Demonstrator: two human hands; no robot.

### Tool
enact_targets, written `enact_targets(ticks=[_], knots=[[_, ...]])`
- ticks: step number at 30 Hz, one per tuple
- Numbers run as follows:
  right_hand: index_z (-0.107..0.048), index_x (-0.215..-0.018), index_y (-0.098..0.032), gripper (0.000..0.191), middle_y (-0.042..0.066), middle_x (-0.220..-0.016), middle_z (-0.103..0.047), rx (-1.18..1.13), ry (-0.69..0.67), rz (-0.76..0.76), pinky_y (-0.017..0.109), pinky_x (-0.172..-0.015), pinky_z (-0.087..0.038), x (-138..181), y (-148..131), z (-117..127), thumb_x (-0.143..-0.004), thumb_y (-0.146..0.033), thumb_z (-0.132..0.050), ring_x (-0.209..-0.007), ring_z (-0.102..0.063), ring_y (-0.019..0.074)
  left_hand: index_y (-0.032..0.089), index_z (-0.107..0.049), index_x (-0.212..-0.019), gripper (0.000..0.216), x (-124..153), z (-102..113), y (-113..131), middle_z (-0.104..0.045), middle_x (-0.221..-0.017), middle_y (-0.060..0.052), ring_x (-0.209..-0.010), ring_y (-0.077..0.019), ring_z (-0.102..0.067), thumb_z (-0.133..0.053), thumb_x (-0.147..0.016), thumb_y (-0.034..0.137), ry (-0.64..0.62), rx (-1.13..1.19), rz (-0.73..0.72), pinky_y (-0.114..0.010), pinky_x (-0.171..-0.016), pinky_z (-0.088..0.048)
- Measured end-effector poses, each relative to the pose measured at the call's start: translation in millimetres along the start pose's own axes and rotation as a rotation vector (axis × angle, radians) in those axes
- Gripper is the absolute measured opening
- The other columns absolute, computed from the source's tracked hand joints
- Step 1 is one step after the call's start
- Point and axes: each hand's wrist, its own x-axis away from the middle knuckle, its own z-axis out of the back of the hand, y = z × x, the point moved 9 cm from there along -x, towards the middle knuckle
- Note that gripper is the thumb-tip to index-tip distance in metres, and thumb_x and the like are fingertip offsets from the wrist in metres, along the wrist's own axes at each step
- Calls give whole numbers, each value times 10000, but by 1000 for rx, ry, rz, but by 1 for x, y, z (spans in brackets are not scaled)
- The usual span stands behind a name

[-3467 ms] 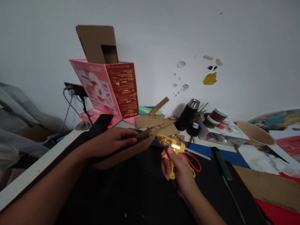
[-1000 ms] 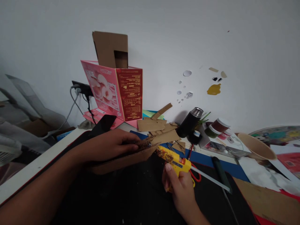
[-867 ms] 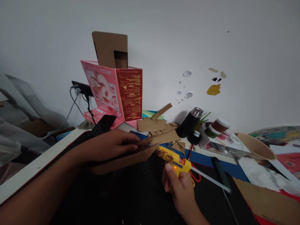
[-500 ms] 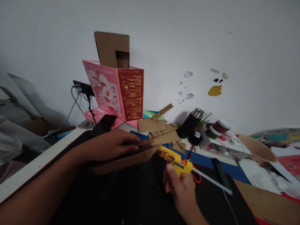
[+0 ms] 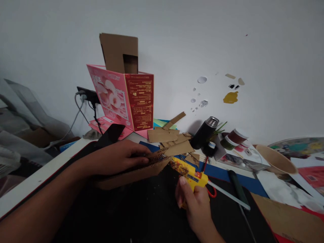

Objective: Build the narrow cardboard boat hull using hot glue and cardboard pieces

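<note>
My right hand [image 5: 196, 206] is wrapped around the handle of a yellow hot glue gun [image 5: 194, 175], with a long pale glue stick [image 5: 229, 194] poking out of its back. The gun's stained nozzle end meets the near right corner of a folded piece of cardboard [image 5: 141, 173]; whether the tip touches it I cannot tell. My left hand [image 5: 126, 153] grips that cardboard from above at its left part, fingers bent over the edge. Behind it lie several cardboard scraps [image 5: 163, 135]. Red-handled scissors [image 5: 212, 193] are partly hidden behind the glue gun.
A pink and red printed box [image 5: 140, 101] stands at the back with a brown carton [image 5: 118, 50] in it. A black thermos [image 5: 205, 132] leans behind the scraps. Paint jars [image 5: 236, 136] stand to the right. A dark-handled tool [image 5: 238, 185] lies on the black mat [image 5: 141, 216].
The whole view has shifted very slightly. Both hands, the glue gun and the cardboard keep nearly the same positions.
</note>
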Motion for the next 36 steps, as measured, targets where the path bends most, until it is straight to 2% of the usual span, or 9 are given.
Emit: enact_targets(ticks=[5,7,10,17,21,28,36], knots=[[-543,-459,-209,728,36,-450,-534,2,-57,13,262,-471,-381,-4,5,-3,-963,-734,-576,-455,-521,145,276,-778,-1200,335,0,1,2,-794,-1076,-28,-954,-232,-717,-542,-1031,444,11,4,-18,-280,-796,-499],[-522,-441,-216,746,33,-428,-515,-4,-10,34,261,-445,-364,-5,3,0,-946,-763,-570,-429,-498,140,277,-774,-1205,328,0,1,2,-795,-1087,-25,-964,-232,-717,-541,-1035,433,3,-2,-13,-278,-802,-498],[-528,-444,-216,751,33,-418,-509,-10,-11,21,262,-430,-351,-4,-1,-1,-921,-795,-574,-414,-489,139,281,-765,-1194,298,0,0,2,-790,-1098,-2,-982,-216,-715,-539,-1047,408,-11,-3,-4,-262,-812,-486],[-536,-475,-210,709,31,-449,-532,-42,-35,7,258,-459,-371,-3,2,-1,-952,-731,-597,-444,-513,140,262,-760,-1150,284,0,0,1,-781,-1057,8,-949,-196,-708,-536,-1052,406,-17,-1,4,-250,-792,-473],[-525,-461,-214,715,23,-436,-513,-52,22,21,256,-450,-351,-3,4,2,-952,-728,-599,-434,-493,134,264,-758,-1153,292,0,-1,0,-781,-1060,8,-949,-197,-708,-533,-1053,422,-20,3,8,-256,-799,-476],[-513,-451,-212,721,15,-422,-491,-62,34,29,250,-443,-333,-4,3,2,-939,-734,-611,-419,-467,124,277,-759,-1178,290,0,-1,-2,-783,-1083,12,-970,-198,-710,-539,-1050,415,-26,-4,15,-261,-803,-481],[-553,-480,-206,714,33,-456,-539,-18,-65,12,260,-487,-384,-5,3,1,-975,-720,-571,-460,-521,142,279,-764,-1160,290,0,-1,0,-781,-1075,15,-971,-194,-713,-534,-1049,417,-29,-9,22,-262,-812,-493]])
